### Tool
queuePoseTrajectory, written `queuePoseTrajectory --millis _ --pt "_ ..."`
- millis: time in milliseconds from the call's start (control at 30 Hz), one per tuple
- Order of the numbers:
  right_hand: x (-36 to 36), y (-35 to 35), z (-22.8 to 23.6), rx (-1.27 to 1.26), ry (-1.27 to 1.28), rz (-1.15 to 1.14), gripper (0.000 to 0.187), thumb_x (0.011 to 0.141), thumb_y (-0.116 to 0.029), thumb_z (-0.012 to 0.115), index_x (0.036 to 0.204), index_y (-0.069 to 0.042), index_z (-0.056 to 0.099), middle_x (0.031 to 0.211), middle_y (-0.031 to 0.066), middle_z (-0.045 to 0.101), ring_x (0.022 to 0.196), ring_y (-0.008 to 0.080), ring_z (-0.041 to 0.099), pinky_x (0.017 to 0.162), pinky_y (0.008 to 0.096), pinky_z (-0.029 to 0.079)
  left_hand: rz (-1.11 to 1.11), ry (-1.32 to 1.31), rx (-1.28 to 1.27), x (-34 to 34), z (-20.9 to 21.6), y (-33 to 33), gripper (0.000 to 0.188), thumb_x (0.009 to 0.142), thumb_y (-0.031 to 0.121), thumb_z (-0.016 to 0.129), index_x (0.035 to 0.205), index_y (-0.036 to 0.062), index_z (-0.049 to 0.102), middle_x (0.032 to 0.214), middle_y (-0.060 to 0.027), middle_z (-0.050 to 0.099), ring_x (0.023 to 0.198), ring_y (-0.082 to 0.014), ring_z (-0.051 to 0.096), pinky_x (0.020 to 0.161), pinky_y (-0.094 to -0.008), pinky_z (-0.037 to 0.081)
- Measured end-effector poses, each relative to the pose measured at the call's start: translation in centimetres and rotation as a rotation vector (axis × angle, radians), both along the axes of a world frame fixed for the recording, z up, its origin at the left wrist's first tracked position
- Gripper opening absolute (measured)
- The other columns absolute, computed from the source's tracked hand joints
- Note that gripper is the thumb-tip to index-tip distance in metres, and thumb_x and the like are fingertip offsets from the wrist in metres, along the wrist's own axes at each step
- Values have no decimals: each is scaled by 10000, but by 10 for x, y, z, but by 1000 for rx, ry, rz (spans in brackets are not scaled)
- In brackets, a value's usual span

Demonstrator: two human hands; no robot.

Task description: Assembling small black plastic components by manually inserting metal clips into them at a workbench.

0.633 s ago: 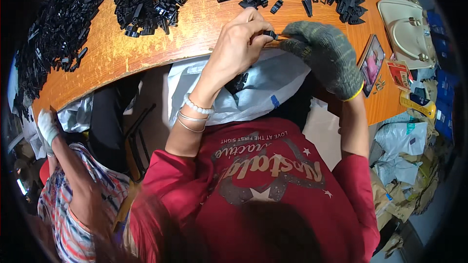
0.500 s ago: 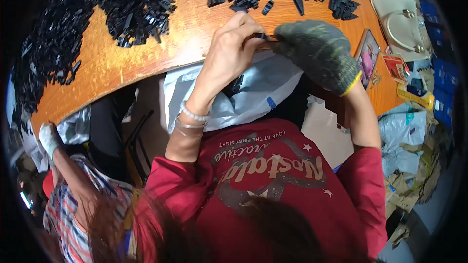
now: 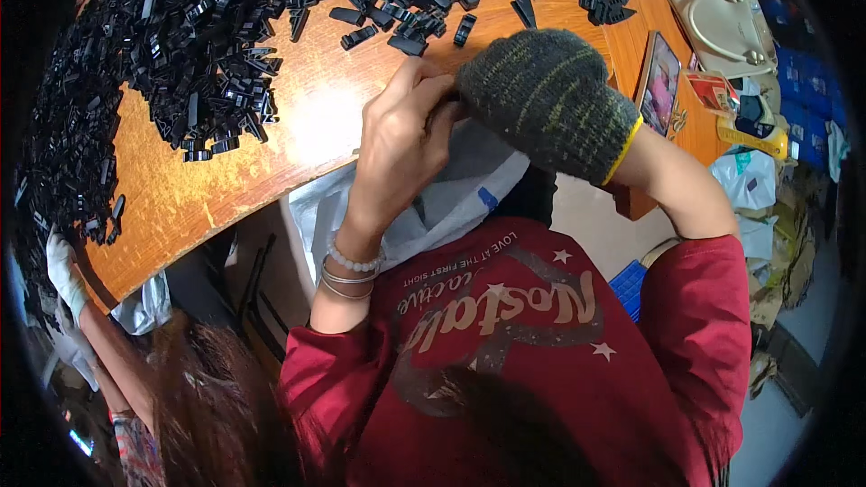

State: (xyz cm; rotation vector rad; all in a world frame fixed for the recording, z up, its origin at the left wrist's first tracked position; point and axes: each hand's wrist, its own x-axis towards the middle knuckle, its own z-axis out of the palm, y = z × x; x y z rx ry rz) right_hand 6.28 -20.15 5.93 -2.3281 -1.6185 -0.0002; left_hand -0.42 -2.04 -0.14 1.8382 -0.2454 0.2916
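My left hand (image 3: 401, 140), bare, with a beaded bracelet and bangles at the wrist, pinches with bent fingers just past the table's near edge. Pressed up against its fingertips is my right hand (image 3: 546, 104), in a dark grey knitted glove with a yellow cuff, its fingers curled. Between them they grip a small black plastic piece, now almost wholly covered by the fingers and glove. Below the hands a white plastic bag (image 3: 433, 221) lies open across my lap. Several loose black plastic pieces (image 3: 410, 22) lie just beyond my hands.
Black plastic parts (image 3: 212, 45) are heaped across the far and left side of the wooden table (image 3: 307, 144). At right are a framed picture (image 3: 661, 81), a cream handbag (image 3: 717, 13) and a yellow tape roll (image 3: 758, 133). A co-worker's white-gloved hand (image 3: 65, 271) is at the left edge.
My hands have drawn closer together and shifted left in the picture; the black piece that showed between them is now covered. The view has turned slightly. The co-worker's second gloved hand has appeared.
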Motion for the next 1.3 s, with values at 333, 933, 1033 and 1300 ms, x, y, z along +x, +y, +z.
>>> queuePoseTrajectory --millis 333,933,1033,1300 --pt "0 14 -1 -122 -67 -53 130 775 -199 669 871 -111 668 776 74 657 722 275 656 613 375 517 11 28 -43 -1 -3 0 163 740 -101 619 895 -49 620 829 -149 570 720 -329 619 647 -368 489" --pt "-71 -18 4 595 1131 -767 349 854 65 621 1196 -5 599 1046 94 681 902 140 656 751 264 543 -416 676 -732 -2 18 4 239 913 68 601 1101 -81 610 850 -171 686 685 -252 709 579 -280 579" --pt "-72 -15 -5 670 1152 -705 339 851 77 626 1180 -1 595 1027 84 677 915 143 655 763 268 545 -360 672 -754 -5 16 -6 228 876 66 654 1052 -72 610 725 -135 675 568 -210 676 485 -258 536" --pt "-79 -18 -20 582 1081 -639 419 811 17 709 1200 -8 554 1026 82 663 890 133 641 758 274 544 -248 570 -307 3 33 2 298 855 181 719 975 -61 595 574 -38 612 411 -96 545 375 -211 395"
